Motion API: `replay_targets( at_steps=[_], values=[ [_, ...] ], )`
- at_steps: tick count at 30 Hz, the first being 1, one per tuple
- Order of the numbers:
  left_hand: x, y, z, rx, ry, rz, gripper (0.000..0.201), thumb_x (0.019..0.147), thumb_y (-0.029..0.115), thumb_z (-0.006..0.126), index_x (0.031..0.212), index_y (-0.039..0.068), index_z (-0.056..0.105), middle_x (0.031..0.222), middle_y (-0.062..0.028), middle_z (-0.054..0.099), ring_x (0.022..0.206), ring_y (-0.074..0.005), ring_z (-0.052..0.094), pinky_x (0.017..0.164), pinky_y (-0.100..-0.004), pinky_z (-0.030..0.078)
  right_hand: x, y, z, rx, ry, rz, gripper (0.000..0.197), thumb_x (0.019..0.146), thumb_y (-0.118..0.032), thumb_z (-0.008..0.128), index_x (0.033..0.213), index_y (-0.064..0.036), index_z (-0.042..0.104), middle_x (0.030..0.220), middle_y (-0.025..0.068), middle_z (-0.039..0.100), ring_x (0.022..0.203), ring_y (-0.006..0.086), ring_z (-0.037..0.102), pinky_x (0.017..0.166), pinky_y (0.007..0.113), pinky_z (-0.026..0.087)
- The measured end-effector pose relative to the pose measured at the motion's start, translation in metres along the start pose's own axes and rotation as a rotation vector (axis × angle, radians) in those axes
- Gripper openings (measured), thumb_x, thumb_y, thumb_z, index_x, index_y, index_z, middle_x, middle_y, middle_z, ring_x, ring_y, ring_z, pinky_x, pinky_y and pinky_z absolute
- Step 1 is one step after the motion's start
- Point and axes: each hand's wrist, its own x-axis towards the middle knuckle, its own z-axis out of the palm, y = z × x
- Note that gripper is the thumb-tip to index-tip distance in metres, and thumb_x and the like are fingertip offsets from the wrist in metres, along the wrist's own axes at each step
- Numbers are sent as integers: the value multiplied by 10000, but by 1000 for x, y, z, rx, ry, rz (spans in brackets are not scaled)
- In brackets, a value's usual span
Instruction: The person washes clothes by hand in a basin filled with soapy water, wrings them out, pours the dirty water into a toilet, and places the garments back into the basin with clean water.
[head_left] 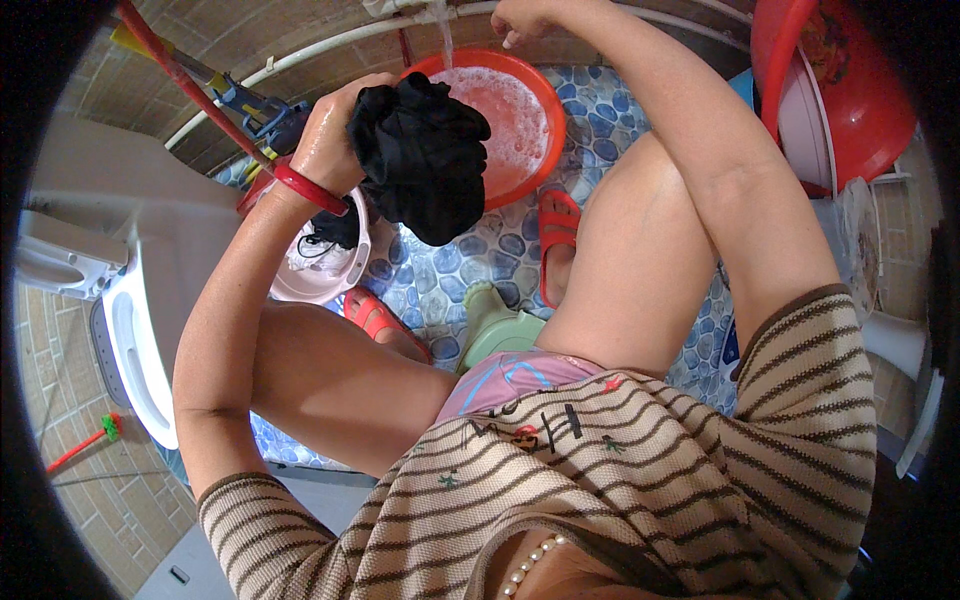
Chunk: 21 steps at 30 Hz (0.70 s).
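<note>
A black cloth (420,155), wet and bunched, is held up in the air by the left hand (335,135), whose fingers are clamped on its upper left edge; the cloth hangs in front of the left rim of an orange basin (545,150) and just above a pale pink bowl (335,275). The orange basin is filled with foamy, soapy water, and a thin stream of water (445,40) is seen falling into it from above. The right hand (520,18) is raised at the top edge of the view, beside a white pipe (300,55) where the stream begins; its fingers are curled together, but whether anything is gripped by them cannot be told. A red bangle (310,188) is worn on the left wrist. In the pale pink bowl, more dark fabric is seen lying. 2 red sandals are worn on the feet, 1 (558,240) beside the basin and 1 (375,318) below the bowl. A pale green stool (500,325) is set between the legs on a floor of blue pebble-patterned tiles (600,110). A large red tub (850,90) is stood at the upper right.
</note>
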Motion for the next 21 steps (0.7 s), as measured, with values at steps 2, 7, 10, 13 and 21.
replay_targets(
  at_steps=[2,7,10,13,21],
  values=[
    [1,-2,2,0,-11,-2,369,674,63,685,1000,-28,539,960,-212,598,931,-395,563,807,-344,454,3,3,1,-12,-5,-1,433,833,-323,597,1180,-68,552,1168,125,573,1068,293,538,860,415,440],
    [1,0,2,-21,15,-14,349,671,75,691,975,-13,544,926,-203,603,893,-385,578,782,-340,460,11,7,3,-32,-13,-25,442,831,-330,601,1181,-64,551,1162,126,577,1059,297,542,854,415,442],
    [0,-2,0,5,-42,-37,339,720,81,666,1024,-14,550,980,-122,615,905,-185,579,814,-302,449,15,8,4,-42,-17,-36,448,829,-334,603,1181,-62,550,1158,126,579,1054,300,544,851,415,444],
    [1,0,-1,27,-48,-36,321,720,80,665,1002,-16,547,957,-119,610,890,-181,575,805,-301,448,16,10,5,-45,-23,-39,453,828,-338,606,1181,-60,550,1154,127,581,1049,302,546,847,415,445],
    [0,-1,0,9,-40,-12,319,707,78,672,983,-20,544,926,-118,607,855,-176,568,791,-296,448,10,3,4,-33,-1,6,466,827,-342,611,1187,-53,545,1145,124,585,1035,299,552,832,416,450]
  ],
)
